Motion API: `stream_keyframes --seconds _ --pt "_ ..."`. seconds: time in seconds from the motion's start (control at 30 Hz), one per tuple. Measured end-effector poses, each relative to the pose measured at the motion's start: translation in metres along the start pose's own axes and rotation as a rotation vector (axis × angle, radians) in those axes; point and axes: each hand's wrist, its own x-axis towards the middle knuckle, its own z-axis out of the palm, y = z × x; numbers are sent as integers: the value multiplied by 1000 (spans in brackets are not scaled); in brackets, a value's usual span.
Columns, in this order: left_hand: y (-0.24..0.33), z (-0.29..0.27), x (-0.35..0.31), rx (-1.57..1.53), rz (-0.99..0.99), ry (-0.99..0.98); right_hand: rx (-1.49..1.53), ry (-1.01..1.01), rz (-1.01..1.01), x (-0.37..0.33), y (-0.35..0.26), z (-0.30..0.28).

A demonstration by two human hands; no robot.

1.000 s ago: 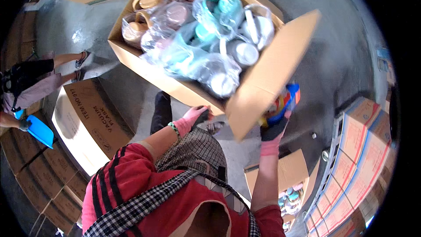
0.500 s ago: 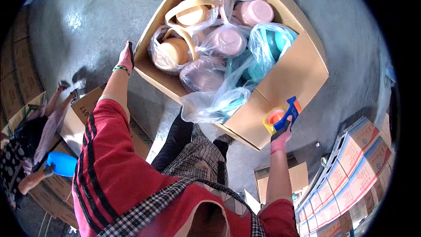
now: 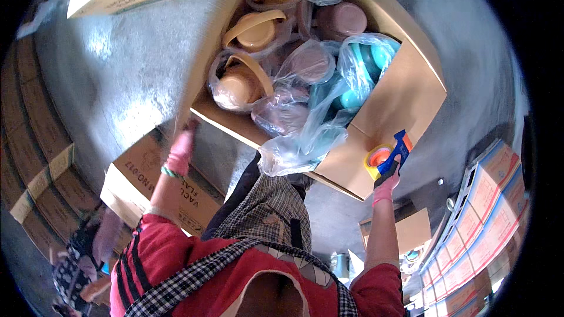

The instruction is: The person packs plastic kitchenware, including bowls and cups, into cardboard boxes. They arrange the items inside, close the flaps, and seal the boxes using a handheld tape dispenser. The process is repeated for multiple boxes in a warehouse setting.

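The big open brown cardboard box (image 3: 399,100), packed with plastic-wrapped tan, pink and teal flasks (image 3: 258,32), sits on the grey floor ahead of the person. The right hand (image 3: 388,179), in a pink glove, is closed around a blue tape dispenser (image 3: 390,155) pressed to the box's near-right flap, probably to seal it. The left hand (image 3: 179,149) steadies the left flap; its grip looks blurred, so I cannot tell. More cartons (image 3: 170,182) stand nearby.

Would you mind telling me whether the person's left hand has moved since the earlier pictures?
Yes. The left hand has gone from under the open carton's near flap out to its left corner.
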Motion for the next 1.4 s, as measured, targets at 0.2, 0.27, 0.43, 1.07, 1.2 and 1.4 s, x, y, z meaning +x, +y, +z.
stream_keyframes --seconds 0.2,0.27,0.43,1.07,1.2,1.4 --pt "85 85 -154 739 1185 -115 78 -24 -14 15 14 -13" --pt "112 100 -174 841 1482 -185 194 -63 -1 18 14 -20" --pt "138 104 -181 1037 1561 -770 214 41 -46 7 8 -8" --pt "107 233 20 1387 991 174 176 104 29 15 31 -26" --pt "127 223 41 1450 573 -520 126 124 -23 0 16 -17" --pt "256 236 121 933 1282 462 124 92 -29 12 25 -17"
